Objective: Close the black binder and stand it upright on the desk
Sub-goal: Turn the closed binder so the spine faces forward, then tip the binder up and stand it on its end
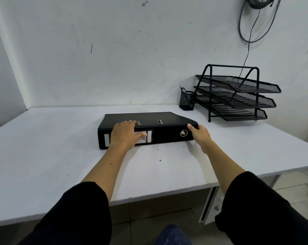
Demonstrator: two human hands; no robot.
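Observation:
The black binder (167, 119) lies flat and closed on the white desk (43, 156), its spine with a white label and a round finger hole facing me. My left hand (126, 134) rests over the spine's left part, fingers on the top cover and thumb across the label. My right hand (199, 136) grips the binder's right end, thumb on the top edge and fingers wrapped around the corner below.
A black three-tier mesh tray rack (238, 93) stands at the back right, with a mesh pen cup (186, 100) beside it. Cables (250, 23) hang on the wall above. The desk's front edge (158, 192) runs close below my forearms.

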